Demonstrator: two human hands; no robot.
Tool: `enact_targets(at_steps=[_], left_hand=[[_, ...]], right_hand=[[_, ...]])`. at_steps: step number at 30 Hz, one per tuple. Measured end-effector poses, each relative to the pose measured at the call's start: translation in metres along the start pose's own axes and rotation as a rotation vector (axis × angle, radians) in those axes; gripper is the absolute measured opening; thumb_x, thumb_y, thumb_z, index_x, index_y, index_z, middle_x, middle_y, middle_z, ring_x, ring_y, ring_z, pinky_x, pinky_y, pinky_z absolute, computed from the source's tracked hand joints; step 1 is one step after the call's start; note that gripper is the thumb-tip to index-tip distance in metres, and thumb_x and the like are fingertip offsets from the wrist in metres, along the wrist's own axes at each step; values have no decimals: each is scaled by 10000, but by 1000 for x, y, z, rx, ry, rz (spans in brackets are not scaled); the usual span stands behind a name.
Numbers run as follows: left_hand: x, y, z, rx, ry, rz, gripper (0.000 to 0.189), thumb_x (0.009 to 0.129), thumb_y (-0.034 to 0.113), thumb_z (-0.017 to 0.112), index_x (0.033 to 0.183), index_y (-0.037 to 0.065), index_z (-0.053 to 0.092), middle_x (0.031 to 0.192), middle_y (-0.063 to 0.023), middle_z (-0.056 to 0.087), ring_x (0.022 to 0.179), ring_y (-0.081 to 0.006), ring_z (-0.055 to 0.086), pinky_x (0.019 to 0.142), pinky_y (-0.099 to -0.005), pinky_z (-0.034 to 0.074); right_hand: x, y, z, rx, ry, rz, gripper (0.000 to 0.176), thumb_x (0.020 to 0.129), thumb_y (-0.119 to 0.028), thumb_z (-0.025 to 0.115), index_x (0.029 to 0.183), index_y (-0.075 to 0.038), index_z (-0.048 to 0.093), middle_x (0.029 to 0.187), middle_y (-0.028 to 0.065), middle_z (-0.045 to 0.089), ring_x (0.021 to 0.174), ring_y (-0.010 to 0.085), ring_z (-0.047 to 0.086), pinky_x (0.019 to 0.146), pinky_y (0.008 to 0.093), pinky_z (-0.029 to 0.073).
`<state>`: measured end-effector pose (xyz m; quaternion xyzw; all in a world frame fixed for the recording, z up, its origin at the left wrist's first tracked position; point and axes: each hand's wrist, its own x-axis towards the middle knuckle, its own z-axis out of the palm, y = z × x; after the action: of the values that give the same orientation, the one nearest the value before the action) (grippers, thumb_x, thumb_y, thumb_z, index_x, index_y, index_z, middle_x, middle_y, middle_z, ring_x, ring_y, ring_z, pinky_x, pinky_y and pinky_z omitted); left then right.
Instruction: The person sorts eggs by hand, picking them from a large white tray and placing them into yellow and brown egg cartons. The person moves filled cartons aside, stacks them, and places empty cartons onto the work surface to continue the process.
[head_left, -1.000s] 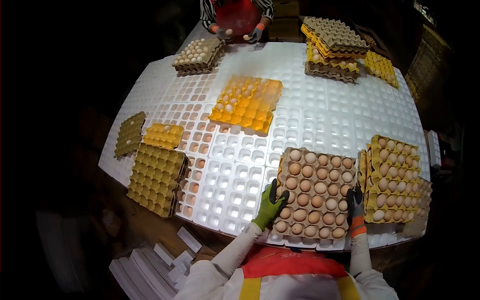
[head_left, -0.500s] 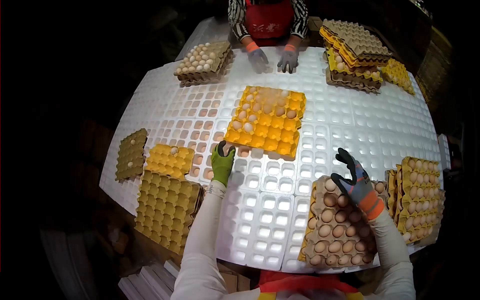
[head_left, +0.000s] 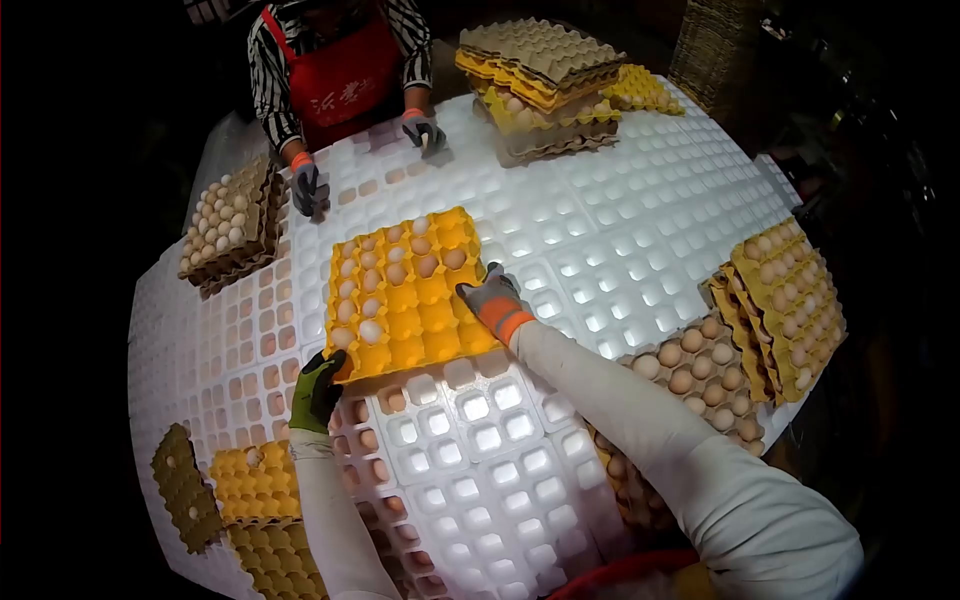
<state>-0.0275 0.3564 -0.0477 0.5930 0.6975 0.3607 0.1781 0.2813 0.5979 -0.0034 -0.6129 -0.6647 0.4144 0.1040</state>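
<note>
A yellow egg tray is between my two gloved hands, its far and left cells filled with brown and white eggs, its near right cells bare. My left hand, in a green and black glove, grips the near left corner. On the right edge, my right hand in a grey and orange glove has its fingers closed on the rim. Beneath lie white foam egg trays, with brown eggs in the cells near my left hand.
Opposite stands a person in a red apron, gloved hands over the table. Trays of eggs are stacked at the left, far side and right. Near my right sleeve is a brown egg tray; yellow trays lie at the lower left.
My right hand has moved from above the brown egg tray to the yellow tray's right edge and closed on it. My left hand has taken its near left corner. The view has swung right.
</note>
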Motion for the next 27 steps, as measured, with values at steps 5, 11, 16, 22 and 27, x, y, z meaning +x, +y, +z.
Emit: enact_targets(at_steps=[5,11,16,22,27], left_hand=[[10,86,17,-739,-13,-429,434,1014,133,573,1422,-11,535,1281,-53,647,1132,-139,633,950,-274,510],[59,167,120,-772,101,-307,455,919,63,731,1335,-53,589,1247,-86,677,1078,-123,643,919,-280,534],[142,242,290,-499,153,-70,398,854,185,774,1196,11,667,1009,-92,737,841,-179,684,772,-333,538],[176,306,360,-45,68,-201,446,834,453,726,1065,79,651,1035,-158,647,1008,-364,622,847,-479,501],[179,324,344,302,-70,-194,545,914,579,627,1194,111,640,1075,-153,627,1073,-355,618,859,-479,520]], right_hand=[[13,25,-20,91,77,-177,797,903,-458,655,1486,17,390,1392,271,573,1295,418,544,1078,450,446],[48,95,-152,78,110,-249,714,854,-361,776,1418,-17,504,1360,228,612,1253,366,589,1041,401,474],[124,218,-298,-204,382,-107,561,794,-289,769,1274,-35,624,1183,198,709,1084,335,681,951,395,529],[167,249,-348,-320,473,101,481,841,-190,615,1293,-28,593,1175,239,701,1090,412,668,928,462,534],[192,257,-340,-382,521,114,558,862,-203,629,1380,-16,537,1327,262,628,1229,397,614,1022,468,492]])
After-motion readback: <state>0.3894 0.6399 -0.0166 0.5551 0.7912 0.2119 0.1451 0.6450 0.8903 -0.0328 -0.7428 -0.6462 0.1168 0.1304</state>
